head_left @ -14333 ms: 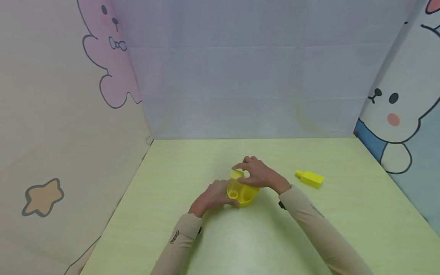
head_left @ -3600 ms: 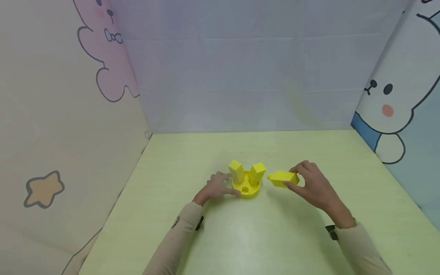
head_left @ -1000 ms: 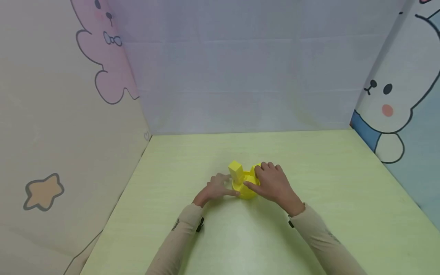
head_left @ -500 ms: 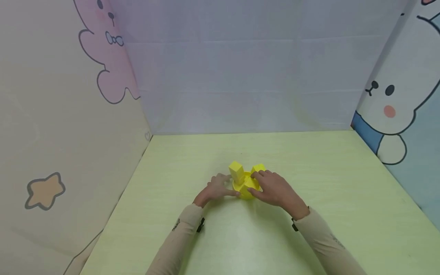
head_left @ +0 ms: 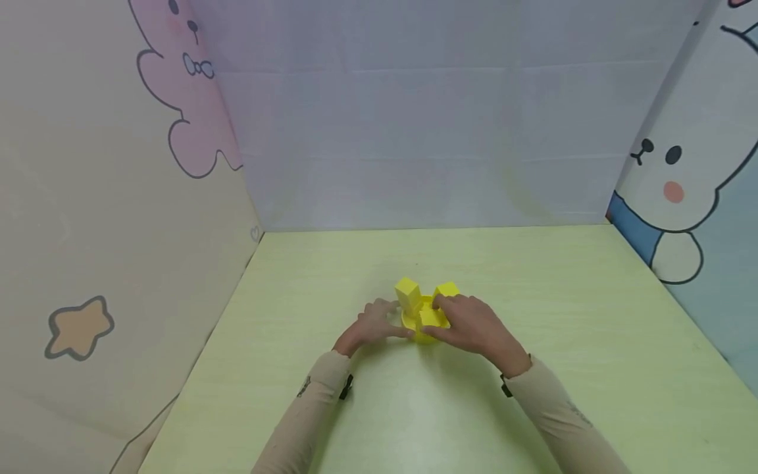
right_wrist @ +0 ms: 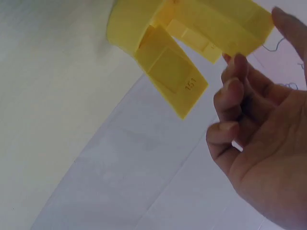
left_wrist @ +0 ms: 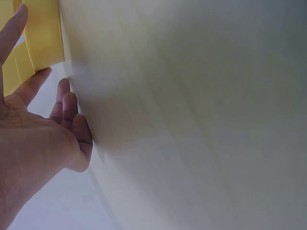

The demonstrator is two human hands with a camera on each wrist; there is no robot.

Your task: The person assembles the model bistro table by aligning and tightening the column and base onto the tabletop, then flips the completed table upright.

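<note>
A round yellow base [head_left: 424, 338] stands on the table with two square yellow blocks upright in it, a left block [head_left: 407, 293] and a back-right block [head_left: 447, 288]. My left hand [head_left: 373, 322] holds the base from the left, thumb at its front and index finger behind. Against the table lie its other fingers [left_wrist: 69, 103]. My right hand [head_left: 476, 326] pinches a third yellow block [right_wrist: 240, 26] between thumb and fingertips, its neck end toward the base. In the right wrist view, a standing block [right_wrist: 175, 74] bears the number 151.
A pale yellow-green table [head_left: 331, 276] carries the base. Behind it hangs a plain light cloth wall [head_left: 379, 151]. Side walls with cartoon animals flank the table left and right.
Over the last second my right hand has dropped slightly and turned the third block within the base. Earlier it brought that block from the right. My left hand stays put.
</note>
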